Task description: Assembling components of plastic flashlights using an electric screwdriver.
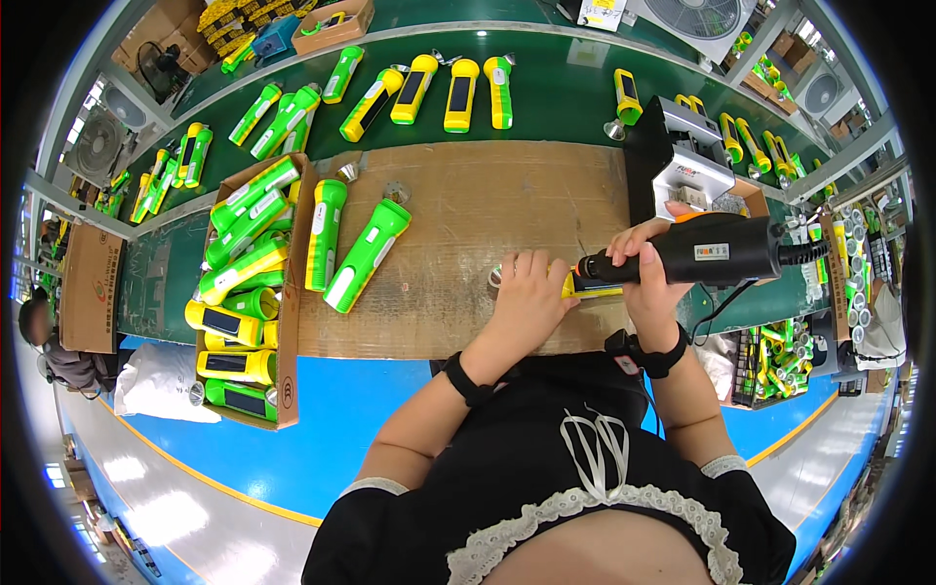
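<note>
My right hand [645, 273] is wrapped round a black electric screwdriver [726, 255], which lies almost level with its cable end to the right. The driver's tip points left, toward a yellow flashlight [593, 290] on the cardboard sheet [458, 214]. Closed over the left part of that flashlight, my left hand [529, 295] hides most of its body. Whether the tip touches a screw cannot be made out. Left of my hands, two green flashlights [369, 255] lie on the cardboard with their head ends toward loose reflector pieces [397, 191].
An open carton [290, 366] full of green and yellow flashlights stands at the left. A row of flashlights [460, 96] lies along the far side of the green bench. At the right stands a black and white screw feeder [692, 171]; the driver's cable [720, 314] hangs below.
</note>
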`<state>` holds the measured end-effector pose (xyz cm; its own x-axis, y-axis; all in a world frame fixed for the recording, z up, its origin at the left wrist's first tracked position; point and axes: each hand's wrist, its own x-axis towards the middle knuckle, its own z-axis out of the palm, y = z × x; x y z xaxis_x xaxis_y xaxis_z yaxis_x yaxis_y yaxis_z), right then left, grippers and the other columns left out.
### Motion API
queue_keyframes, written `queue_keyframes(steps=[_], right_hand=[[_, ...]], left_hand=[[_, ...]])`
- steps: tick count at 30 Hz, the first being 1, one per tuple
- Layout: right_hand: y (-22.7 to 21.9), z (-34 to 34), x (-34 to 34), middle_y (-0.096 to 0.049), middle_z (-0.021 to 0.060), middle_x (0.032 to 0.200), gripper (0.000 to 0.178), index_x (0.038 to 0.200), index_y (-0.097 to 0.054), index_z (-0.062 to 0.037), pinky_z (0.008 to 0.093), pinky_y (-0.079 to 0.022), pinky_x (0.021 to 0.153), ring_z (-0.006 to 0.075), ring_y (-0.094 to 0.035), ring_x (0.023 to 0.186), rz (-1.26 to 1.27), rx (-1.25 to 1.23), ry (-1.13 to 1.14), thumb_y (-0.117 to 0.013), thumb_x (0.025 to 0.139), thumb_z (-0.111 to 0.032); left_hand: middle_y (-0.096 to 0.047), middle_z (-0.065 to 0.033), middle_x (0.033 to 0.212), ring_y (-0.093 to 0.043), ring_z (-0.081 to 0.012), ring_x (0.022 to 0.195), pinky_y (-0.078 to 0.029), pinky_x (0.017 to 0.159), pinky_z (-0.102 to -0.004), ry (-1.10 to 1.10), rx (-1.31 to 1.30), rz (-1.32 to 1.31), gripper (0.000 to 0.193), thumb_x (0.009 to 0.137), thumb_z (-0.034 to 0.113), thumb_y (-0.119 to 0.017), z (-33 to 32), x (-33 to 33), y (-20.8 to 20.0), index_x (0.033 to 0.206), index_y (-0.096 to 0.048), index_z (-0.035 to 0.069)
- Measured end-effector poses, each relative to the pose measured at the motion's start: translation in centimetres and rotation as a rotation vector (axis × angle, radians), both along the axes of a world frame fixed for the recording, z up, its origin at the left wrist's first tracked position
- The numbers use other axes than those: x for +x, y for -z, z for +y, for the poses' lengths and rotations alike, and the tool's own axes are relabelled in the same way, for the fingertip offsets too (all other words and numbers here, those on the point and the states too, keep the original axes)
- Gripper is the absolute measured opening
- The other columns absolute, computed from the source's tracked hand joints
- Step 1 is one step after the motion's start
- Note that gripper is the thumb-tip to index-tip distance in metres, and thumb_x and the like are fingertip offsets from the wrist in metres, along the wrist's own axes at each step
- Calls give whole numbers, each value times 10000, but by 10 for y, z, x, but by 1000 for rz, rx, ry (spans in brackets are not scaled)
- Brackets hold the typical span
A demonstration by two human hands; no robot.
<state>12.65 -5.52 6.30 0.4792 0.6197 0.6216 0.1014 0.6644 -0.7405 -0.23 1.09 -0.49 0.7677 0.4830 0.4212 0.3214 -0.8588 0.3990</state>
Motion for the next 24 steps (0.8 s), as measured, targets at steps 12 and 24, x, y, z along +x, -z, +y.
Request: queue_keyframes(steps=[12, 24], right_hand=[[1, 3, 0, -489, 79, 783, 443, 1251, -282, -62, 362, -471, 661, 166, -520, 642, -40, -91, -11, -513, 873, -47], [-7, 0, -4, -502, 79, 761, 442, 1249, -298, -29, 336, -481, 644, 162, -531, 628, -12, -38, 108, -512, 862, 0]], left_hand=[[-519, -112, 949, -487, -289, 948, -351, 857, -413, 9, 1, -6, 490, 644, 295, -757, 1, -1, -1, 1008, -544, 46], [-518, -116, 947, -486, -288, 950, -360, 863, -414, -7, 81, 9, 461, 642, 324, -749, 1, 0, -1, 950, -538, 53]])
